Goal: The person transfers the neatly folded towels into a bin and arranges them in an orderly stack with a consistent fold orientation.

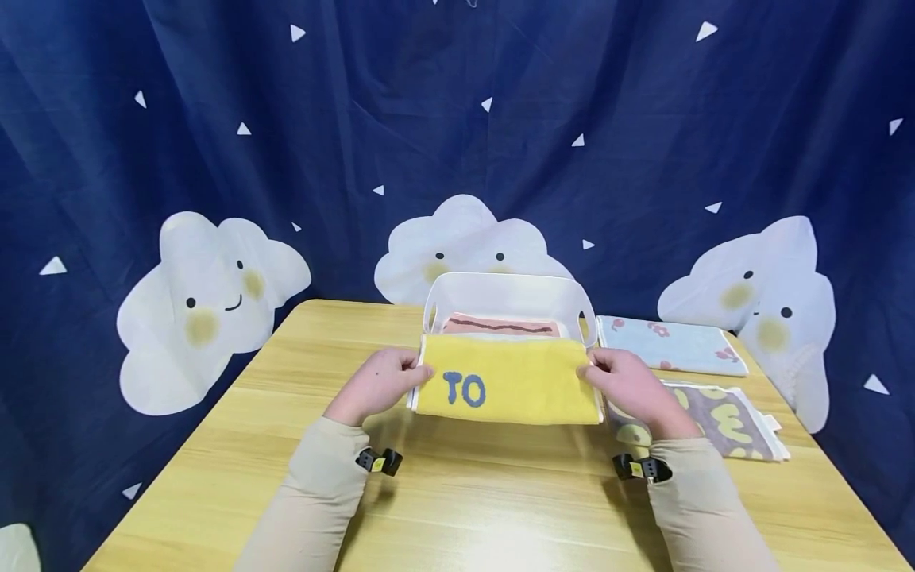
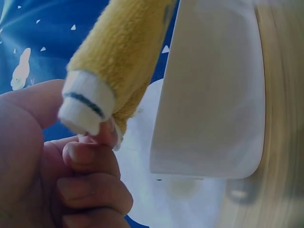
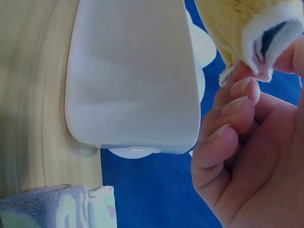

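Note:
A folded yellow towel [image 1: 529, 381] with "TO" in blue letters hangs between my two hands. My left hand [image 1: 379, 383] pinches its left end between thumb and fingers, and my right hand [image 1: 632, 383] pinches the right end. In the left wrist view the towel [image 2: 123, 52] shows a white hem with a dark stripe. Behind and below it stands a white basket [image 1: 511, 292] with handle holes at its sides. A pink towel [image 1: 500, 324] with a dark wavy line shows inside. The yellow towel hides the basket's front in the head view; the right wrist view shows the basket wall [image 3: 133, 76].
Right of the basket lies a folded light blue towel [image 1: 665, 345] with pink flowers. Nearer, a grey and yellow folded towel [image 1: 736, 421] is partly covered by my right arm. All rest on a wooden table [image 1: 236, 461] before a dark blue curtain [image 1: 457, 95] with clouds.

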`<state>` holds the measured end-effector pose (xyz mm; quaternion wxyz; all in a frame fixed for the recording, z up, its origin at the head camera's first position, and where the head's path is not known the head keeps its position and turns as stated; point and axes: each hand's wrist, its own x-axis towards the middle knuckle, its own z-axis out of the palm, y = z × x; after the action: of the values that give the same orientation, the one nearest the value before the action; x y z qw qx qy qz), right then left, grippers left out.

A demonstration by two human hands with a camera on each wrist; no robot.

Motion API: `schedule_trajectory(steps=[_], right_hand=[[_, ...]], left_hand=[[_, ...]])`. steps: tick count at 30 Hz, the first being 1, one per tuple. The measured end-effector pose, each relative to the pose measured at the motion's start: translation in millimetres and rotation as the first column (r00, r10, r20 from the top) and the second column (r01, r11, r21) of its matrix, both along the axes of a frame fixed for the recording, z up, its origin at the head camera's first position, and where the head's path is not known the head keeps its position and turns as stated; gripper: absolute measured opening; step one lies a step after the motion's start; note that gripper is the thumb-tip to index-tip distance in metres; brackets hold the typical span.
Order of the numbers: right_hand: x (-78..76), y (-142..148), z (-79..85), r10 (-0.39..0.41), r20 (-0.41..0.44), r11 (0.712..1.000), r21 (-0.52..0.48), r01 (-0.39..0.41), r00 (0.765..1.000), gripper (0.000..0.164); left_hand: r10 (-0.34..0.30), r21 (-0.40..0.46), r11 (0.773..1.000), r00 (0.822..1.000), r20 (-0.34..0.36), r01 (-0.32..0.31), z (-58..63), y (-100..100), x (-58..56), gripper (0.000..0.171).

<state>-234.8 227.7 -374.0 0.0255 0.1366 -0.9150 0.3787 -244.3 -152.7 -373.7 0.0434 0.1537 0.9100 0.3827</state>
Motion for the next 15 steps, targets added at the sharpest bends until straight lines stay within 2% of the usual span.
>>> schedule_trajectory(steps=[7,15], right_hand=[[-0.5,0.9,1.0,-0.024,-0.008,1.000,-0.003,0.024,1.000,0.029],[-3.8,2.5,-1.6,-0.033,-0.026,0.999,0.000,0.033,0.999,0.030]], left_hand=[[0.039,0.040,0.999,0.998,-0.046,-0.037,-2.9,2.1,-1.2,0.037],[0.065,0.056,0.997,0.995,-0.071,-0.061,-3.8,2.9,-2.2,0.037]])
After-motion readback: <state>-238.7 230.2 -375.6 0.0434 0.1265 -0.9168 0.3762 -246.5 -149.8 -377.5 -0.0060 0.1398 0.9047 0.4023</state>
